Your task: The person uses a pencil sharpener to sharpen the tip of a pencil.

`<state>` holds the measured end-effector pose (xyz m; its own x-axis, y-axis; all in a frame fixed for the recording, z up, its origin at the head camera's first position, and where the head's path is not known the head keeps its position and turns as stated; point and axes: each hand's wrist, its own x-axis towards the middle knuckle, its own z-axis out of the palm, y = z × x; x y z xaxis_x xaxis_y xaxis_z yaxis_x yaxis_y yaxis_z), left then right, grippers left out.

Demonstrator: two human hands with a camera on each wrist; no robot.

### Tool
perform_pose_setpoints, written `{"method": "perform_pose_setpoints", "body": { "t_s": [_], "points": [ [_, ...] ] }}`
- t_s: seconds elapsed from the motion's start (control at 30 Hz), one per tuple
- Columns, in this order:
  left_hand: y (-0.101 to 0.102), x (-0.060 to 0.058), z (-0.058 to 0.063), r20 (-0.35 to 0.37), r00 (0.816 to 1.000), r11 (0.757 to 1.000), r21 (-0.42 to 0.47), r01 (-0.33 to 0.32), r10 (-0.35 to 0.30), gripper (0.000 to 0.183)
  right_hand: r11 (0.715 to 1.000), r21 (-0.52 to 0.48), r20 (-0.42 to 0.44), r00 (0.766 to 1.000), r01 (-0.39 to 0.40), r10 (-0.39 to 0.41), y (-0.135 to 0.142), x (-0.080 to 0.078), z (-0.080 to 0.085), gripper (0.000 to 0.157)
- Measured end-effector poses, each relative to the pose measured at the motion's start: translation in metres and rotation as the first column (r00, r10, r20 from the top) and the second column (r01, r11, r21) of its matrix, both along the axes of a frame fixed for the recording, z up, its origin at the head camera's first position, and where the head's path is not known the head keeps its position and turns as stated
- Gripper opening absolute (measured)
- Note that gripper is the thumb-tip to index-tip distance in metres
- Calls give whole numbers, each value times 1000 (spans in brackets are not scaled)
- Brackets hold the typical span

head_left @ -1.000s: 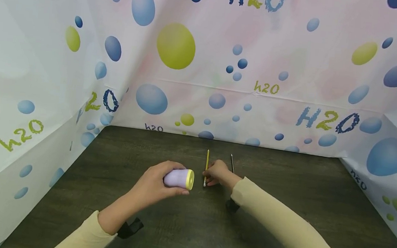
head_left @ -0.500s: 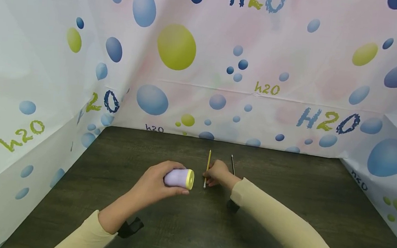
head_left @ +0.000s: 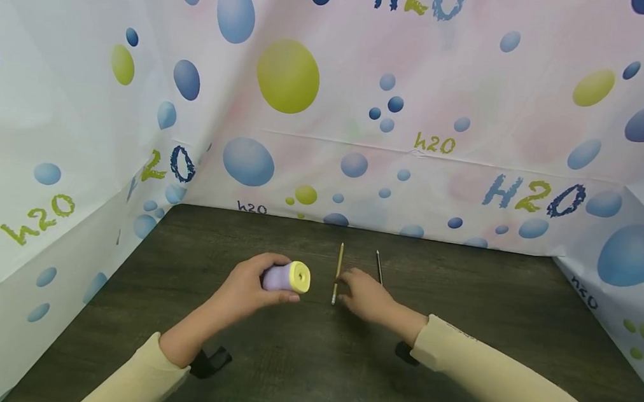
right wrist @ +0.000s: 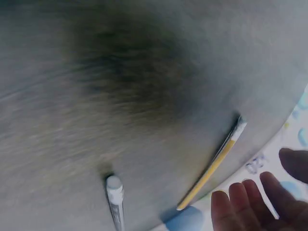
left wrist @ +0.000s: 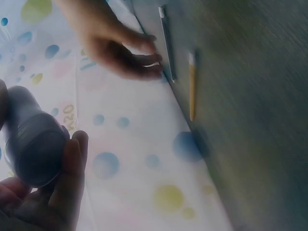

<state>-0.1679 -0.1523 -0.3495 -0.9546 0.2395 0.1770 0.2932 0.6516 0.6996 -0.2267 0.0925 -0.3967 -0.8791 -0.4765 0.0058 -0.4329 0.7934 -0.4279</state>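
Observation:
In the head view my left hand grips a lavender pencil sharpener around its body, raised above the table. Its yellow end with a small hole faces right, towards the camera. My right hand hovers just right of a yellow pencil lying on the dark table, eraser end towards me. Both wrist views show the right hand's fingers apart from this pencil, holding nothing. A dark pencil lies further right, its near part hidden behind the right hand. The sharpener looks dark in the left wrist view.
The dark wood table reaches back to a white sheet printed with blue and green bubbles. That sheet also rises along the left and right sides. Black straps show at both wrists.
The right hand has let go of the yellow pencil and drawn slightly right. The pencil lies at a slightly changed angle. The left hand has shifted slightly left, turning the sharpener's yellow end more towards the camera.

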Motion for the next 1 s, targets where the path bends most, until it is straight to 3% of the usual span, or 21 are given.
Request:
{"method": "perform_pose_setpoints", "body": {
  "t_s": [0.17,0.4,0.7,1.0],
  "points": [
    [-3,-3,1,59,998,999,33,-17,15,61,979,148,-26,989,-139,145,1,17,-5,45],
    [-6,-12,1,145,989,995,91,-41,27,63,941,287,-15,982,-177,189,0,29,-13,44],
    [-12,-32,2,140,989,985,169,25,-49,61,937,287,-4,978,-200,209,1,31,-15,44],
    [-12,-57,7,157,987,969,248,4,-45,60,941,254,-19,972,-223,235,2,32,-18,44]
  ]
}}
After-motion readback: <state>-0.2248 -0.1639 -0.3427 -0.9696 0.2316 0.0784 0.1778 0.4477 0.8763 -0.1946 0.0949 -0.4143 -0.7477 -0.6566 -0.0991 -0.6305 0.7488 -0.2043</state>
